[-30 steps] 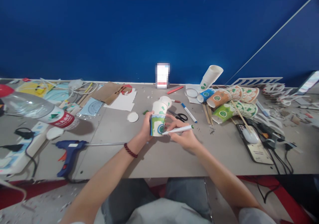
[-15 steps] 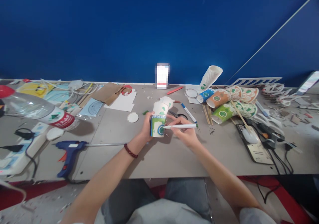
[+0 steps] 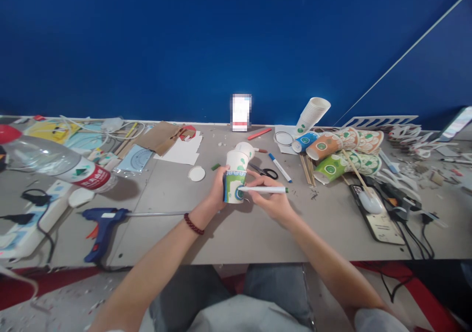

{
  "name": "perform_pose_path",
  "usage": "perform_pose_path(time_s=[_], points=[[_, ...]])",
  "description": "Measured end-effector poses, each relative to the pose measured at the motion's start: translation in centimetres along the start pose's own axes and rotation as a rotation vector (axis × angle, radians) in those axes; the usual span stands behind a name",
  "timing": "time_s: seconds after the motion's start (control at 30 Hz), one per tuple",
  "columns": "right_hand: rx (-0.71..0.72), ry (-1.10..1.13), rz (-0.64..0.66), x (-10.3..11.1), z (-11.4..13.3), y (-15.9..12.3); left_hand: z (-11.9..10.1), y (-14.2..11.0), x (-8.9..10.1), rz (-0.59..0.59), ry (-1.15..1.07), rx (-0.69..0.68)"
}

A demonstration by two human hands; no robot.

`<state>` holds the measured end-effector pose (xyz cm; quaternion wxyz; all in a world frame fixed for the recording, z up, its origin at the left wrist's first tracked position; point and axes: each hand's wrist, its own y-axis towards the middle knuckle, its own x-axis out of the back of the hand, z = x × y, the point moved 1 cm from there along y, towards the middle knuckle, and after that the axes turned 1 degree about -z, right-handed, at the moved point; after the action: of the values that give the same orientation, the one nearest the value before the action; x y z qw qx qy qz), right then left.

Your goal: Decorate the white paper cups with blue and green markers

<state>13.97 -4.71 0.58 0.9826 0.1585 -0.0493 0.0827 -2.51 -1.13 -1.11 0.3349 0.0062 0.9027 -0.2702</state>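
My left hand (image 3: 218, 188) is wrapped round the left side of a paper cup (image 3: 231, 187) coloured green and blue, with a round emblem on its front. White paper cups (image 3: 236, 161) with green leaf prints sit against its top, leaning away from me. Between the fingers of my right hand (image 3: 271, 199) is a white marker pen (image 3: 267, 190) with a green end; its tip meets the cup near the emblem. A green cap (image 3: 215, 166) lies just beyond my left hand. Scissors (image 3: 271, 173) and a blue-capped marker (image 3: 280, 167) lie behind my right hand.
To the left are a blue glue gun (image 3: 105, 226), a large plastic bottle (image 3: 70, 167) and a power strip (image 3: 40, 224). Coloured paper cups (image 3: 328, 168), a tilted cup stack (image 3: 312, 115) and a phone (image 3: 379, 224) lie to the right. A lit phone (image 3: 240, 111) stands against the blue wall.
The marker's back end has swung slightly left and down, with its tip still at the emblem. The cup has turned a little in my left hand, so the emblem sits further right.
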Motion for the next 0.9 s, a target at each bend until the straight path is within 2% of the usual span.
perform_pose_path(time_s=[0.17, 0.47, 0.9], points=[[-0.002, -0.008, -0.012, -0.03, 0.27, 0.02, 0.03, -0.04, -0.16, -0.025, 0.017, -0.028], [0.027, 0.002, -0.042, -0.04, 0.14, 0.0, -0.08, -0.04, -0.03, -0.025, 0.021, 0.005], [-0.023, 0.032, -0.109, 0.0, 0.42, 0.04, -0.02, 0.11, -0.04, 0.038, 0.018, 0.049]])
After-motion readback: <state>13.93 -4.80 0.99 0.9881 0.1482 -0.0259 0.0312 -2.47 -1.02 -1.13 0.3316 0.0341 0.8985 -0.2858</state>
